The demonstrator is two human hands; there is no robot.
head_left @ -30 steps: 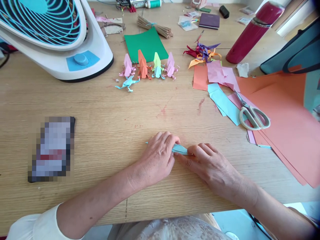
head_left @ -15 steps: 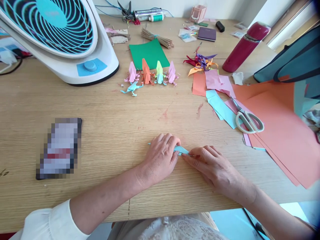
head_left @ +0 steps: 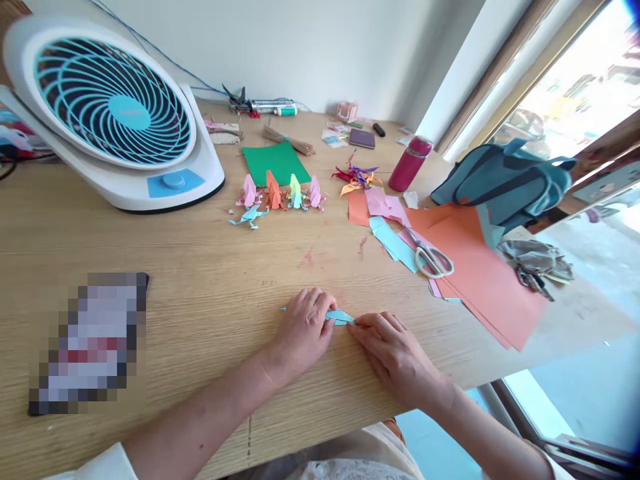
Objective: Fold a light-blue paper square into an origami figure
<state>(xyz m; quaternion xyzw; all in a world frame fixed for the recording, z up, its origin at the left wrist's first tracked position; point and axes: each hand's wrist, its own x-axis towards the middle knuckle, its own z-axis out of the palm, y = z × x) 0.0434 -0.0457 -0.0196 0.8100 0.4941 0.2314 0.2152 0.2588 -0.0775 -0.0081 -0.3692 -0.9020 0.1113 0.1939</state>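
A narrow strip of folded light-blue paper (head_left: 340, 317) lies low over the table between my two hands. My left hand (head_left: 306, 327) is closed over its left part, hiding most of it, with a thin tip sticking out on the far side. At the paper's right end, my right hand (head_left: 393, 350) pinches the point between thumb and fingers. Beyond my hands stand several folded paper figures, among them an orange one (head_left: 273, 191) and a green and blue one (head_left: 296, 192). A light-blue paper figure (head_left: 249, 217) lies in front of them.
A white fan (head_left: 213, 177) stands at the left, behind a blurred phone (head_left: 95, 340). To the right are scissors (head_left: 434, 262), orange paper sheets (head_left: 493, 287), a magenta flask (head_left: 410, 165) and a teal bag (head_left: 500, 173). A green sheet (head_left: 276, 163) lies at the back.
The camera view has tilted up and shifted right, showing more wall, the window and the whole bag. Both hands keep their hold on the light-blue paper, with little visible change in it.
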